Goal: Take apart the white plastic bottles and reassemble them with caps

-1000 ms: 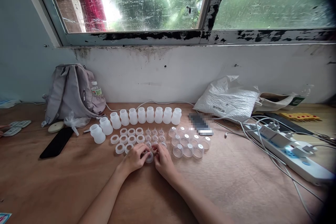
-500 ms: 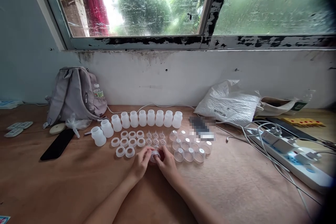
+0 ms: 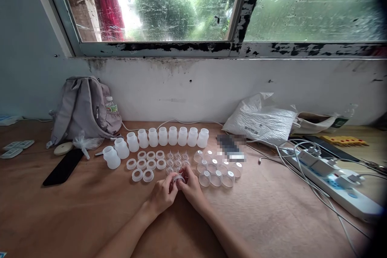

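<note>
My left hand (image 3: 163, 193) and my right hand (image 3: 191, 187) meet near the middle of the table, fingers closed round a translucent plastic bottle ring (image 3: 179, 177). Fingers cover much of it, so I cannot tell whether another part sits inside. Just beyond my hands stand several clear bottle nipples (image 3: 177, 156), tips up. Several loose white screw rings (image 3: 148, 180) lie flat to the left of them. To the right are several clear dome caps (image 3: 216, 179). Behind everything, a curved row of white, frosted, open-mouthed baby bottles (image 3: 173, 137) stands upright.
A black phone (image 3: 63, 168), a small plastic bag (image 3: 86, 142) and a grey backpack (image 3: 83, 109) are at the left. At the right lie a silver-white mailing bag (image 3: 260, 119), a power strip (image 3: 359, 197) with plugs and loose white cables (image 3: 314, 187). A blurred-out dark object sits behind the domes.
Both hands stay on the ring, which has tilted and is more covered by fingers. My left hand has turned slightly and dropped a little. The whole view has shifted slightly.
</note>
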A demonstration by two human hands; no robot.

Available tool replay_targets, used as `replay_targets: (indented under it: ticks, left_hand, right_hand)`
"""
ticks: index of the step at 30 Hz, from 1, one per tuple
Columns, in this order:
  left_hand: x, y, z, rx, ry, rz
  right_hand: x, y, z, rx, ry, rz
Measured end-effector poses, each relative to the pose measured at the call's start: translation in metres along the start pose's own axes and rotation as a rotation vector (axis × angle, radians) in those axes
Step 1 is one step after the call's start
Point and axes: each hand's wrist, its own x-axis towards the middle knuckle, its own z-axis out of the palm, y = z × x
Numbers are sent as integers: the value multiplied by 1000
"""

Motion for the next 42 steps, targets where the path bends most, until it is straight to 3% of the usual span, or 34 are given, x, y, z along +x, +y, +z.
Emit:
replay_targets:
  ticks: [13,22,29,32,37,42]
  left_hand:
    - [1,-6,2,108,27,45]
    - [0,-4,4,83,79,-21]
    - [6,-4,8,-199,168,-190]
    - [9,-6,5,-432,181,-307]
    - [12,-6,1,-885,84,-485]
    - [12,-5,-2,-1003,39,-516]
  right_hand:
    - [0,0,1,-31,-8,-31]
    - [0,2,0,-90,17,-61]
    - [-3,-12,-4,-118,-22,-74]
    - [-5,-18,-7,-59,-62,-54]
    - [-2,-17,-10,-117,-39,-83]
    - [-3,-19,-12,-229,5,-182]
